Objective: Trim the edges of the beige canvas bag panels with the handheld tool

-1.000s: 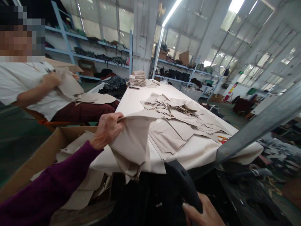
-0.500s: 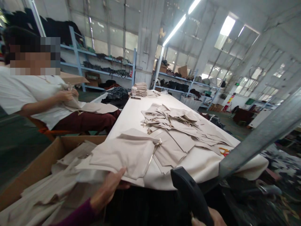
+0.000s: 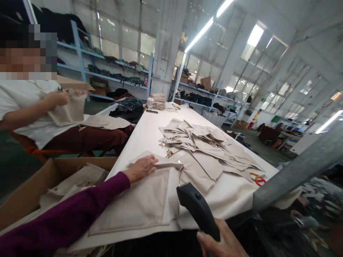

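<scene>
My left hand (image 3: 142, 167), in a purple sleeve, reaches over a beige fabric piece (image 3: 136, 203) at the table's near edge. Its fingers are curled on the folded upper edge of the piece, and the fingertips partly hide what they pinch. A metal zipper pull (image 3: 179, 163) shows at the right end of that fold. At the lower right, my right hand (image 3: 221, 239) is wrapped round the handle of a black curved hand-held tool (image 3: 197, 203). The tool's blunt head lies just right of the fabric piece.
More beige pieces with zippers (image 3: 200, 142) lie heaped on the white table (image 3: 142, 132). Scissors (image 3: 258, 179) with orange-red handles rest by a metal post (image 3: 292, 171). A cardboard box (image 3: 40, 182) of fabric stands left, near a seated co-worker (image 3: 34, 107) handling fabric.
My left hand has moved up from the fabric's near edge to its folded upper edge. The piece now lies nearer me. The black tool has shifted left and up. The co-worker has raised some fabric.
</scene>
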`<action>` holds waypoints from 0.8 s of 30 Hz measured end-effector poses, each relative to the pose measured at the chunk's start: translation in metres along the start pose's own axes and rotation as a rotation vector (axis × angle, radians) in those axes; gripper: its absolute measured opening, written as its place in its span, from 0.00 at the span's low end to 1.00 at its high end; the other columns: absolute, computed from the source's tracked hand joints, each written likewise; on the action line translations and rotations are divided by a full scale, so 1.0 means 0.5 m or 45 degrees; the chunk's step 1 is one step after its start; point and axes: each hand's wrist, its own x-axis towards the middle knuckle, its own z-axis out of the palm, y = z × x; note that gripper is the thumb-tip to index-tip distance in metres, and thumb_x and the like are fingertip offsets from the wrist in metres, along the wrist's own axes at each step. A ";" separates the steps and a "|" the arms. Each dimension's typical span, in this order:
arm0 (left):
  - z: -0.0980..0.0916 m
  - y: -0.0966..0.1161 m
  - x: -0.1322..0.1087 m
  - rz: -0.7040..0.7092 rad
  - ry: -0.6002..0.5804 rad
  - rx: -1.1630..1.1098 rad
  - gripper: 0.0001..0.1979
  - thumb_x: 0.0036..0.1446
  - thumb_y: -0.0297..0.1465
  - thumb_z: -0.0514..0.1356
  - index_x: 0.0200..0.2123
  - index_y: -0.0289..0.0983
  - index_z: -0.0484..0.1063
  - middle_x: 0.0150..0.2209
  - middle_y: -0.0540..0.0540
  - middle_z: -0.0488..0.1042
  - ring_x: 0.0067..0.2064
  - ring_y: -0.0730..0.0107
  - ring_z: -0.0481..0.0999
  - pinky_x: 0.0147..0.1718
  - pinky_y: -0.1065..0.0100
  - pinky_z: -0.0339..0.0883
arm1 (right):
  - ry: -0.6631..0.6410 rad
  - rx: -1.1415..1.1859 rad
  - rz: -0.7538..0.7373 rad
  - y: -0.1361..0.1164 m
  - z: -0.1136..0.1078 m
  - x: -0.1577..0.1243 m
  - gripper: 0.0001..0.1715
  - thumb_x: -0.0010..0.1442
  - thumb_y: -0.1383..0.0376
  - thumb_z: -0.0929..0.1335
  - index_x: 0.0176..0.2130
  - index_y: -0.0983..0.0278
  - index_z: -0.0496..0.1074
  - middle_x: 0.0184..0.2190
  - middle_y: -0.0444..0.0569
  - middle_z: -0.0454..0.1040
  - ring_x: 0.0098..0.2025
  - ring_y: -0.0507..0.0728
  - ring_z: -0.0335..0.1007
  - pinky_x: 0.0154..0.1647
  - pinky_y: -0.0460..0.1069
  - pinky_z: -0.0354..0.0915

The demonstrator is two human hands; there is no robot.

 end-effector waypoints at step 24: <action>-0.018 0.122 -0.163 -0.411 -0.380 -1.169 0.19 0.56 0.44 0.53 0.28 0.33 0.72 0.24 0.51 0.67 0.26 0.71 0.62 0.25 0.72 0.55 | -0.087 0.188 -0.081 -0.079 0.029 0.012 0.19 0.54 0.56 0.66 0.41 0.66 0.65 0.21 0.41 0.69 0.20 0.50 0.66 0.22 0.44 0.63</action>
